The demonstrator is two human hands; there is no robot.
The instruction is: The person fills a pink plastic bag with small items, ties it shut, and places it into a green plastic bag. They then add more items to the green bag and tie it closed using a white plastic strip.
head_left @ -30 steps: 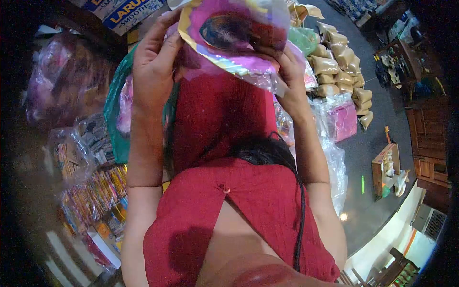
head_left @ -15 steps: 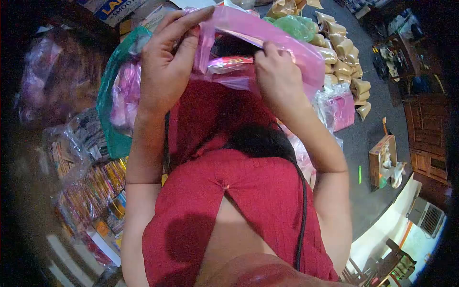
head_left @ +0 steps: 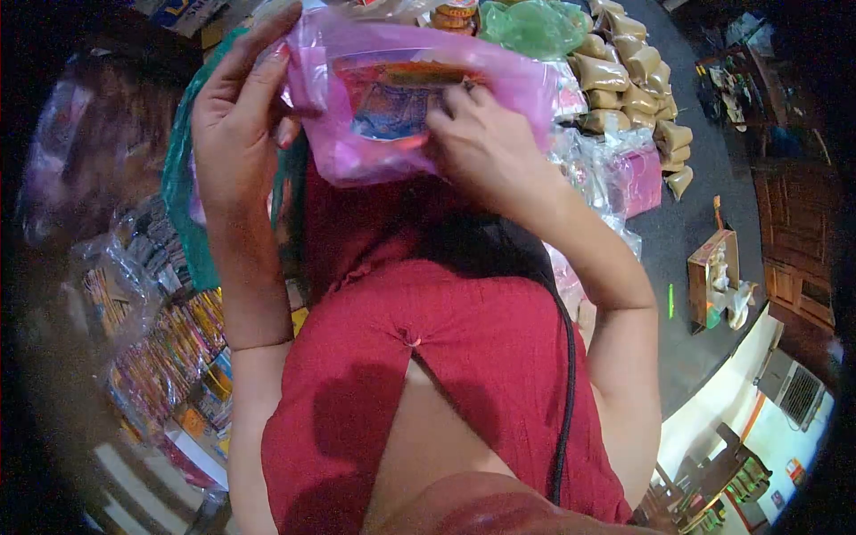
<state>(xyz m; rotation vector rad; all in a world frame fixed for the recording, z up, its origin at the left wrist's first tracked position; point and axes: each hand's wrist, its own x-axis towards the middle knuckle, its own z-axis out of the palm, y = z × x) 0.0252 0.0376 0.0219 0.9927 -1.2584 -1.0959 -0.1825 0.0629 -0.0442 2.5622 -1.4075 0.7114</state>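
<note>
A translucent pink plastic bag point(head_left: 392, 165) is held up in front of my chest, its mouth facing me. My left hand point(head_left: 245, 125) pinches the bag's left edge between thumb and fingers. At the right of the mouth, my right hand point(head_left: 486, 134) has its fingers curled closed against the bag's rim, the fingertips partly hidden. Through the opening shows a packet point(head_left: 388, 111) with blue and orange print. Behind my left forearm stands a green plastic bag point(head_left: 181, 218).
Several filled brown pouches point(head_left: 642, 67) are piled at the back right, beside a crumpled green bag point(head_left: 535, 27). A lidded jar point(head_left: 455, 16) stands behind the pink bag. Rows of colourful packets point(head_left: 169, 348) lie at left. An open box point(head_left: 713, 276) is at right.
The pink bag and both hands have shifted left. Its opening now faces me more, showing blue and orange print where a red and white packet showed before. The jar has come into view.
</note>
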